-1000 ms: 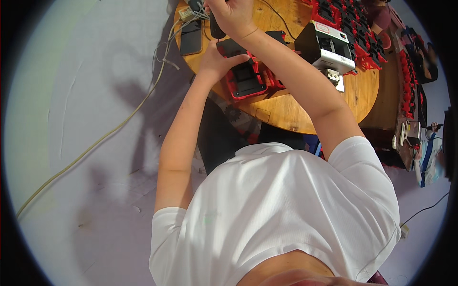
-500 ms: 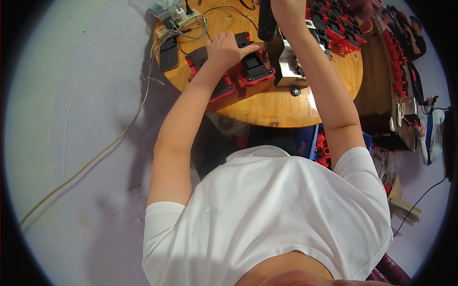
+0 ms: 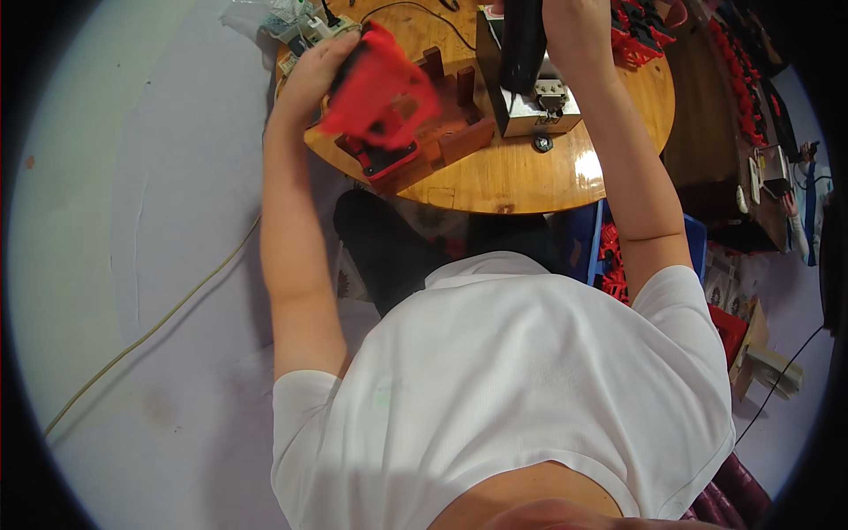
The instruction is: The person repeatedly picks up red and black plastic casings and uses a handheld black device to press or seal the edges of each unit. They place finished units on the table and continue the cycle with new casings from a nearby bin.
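Observation:
My left hand (image 3: 320, 71) is closed on the edge of a red plastic housing (image 3: 393, 97) with black parts, tilted up and smeared by motion. Under it, a second red-and-black housing (image 3: 389, 166) lies at the left of a brown wooden fixture (image 3: 464, 137), and the fixture's right part is bare. In my right hand (image 3: 576, 44), at the top edge, is a black cylindrical power screwdriver (image 3: 523, 53), above a metal-faced box (image 3: 539, 122). The screwdriver's tip cannot be made out.
A small dark round part (image 3: 542, 143) lies by the box on the round wooden table (image 3: 495, 194). Plugs and a power strip (image 3: 314, 31) crowd the left back. More red-and-black housings (image 3: 640, 40) stand at the right back. A blue bin (image 3: 581, 238) with red parts sits below the table edge.
My left hand has lifted one housing off the wooden fixture and moved left, turning its red side into view. The screwdriver in my right hand has shifted slightly right and down.

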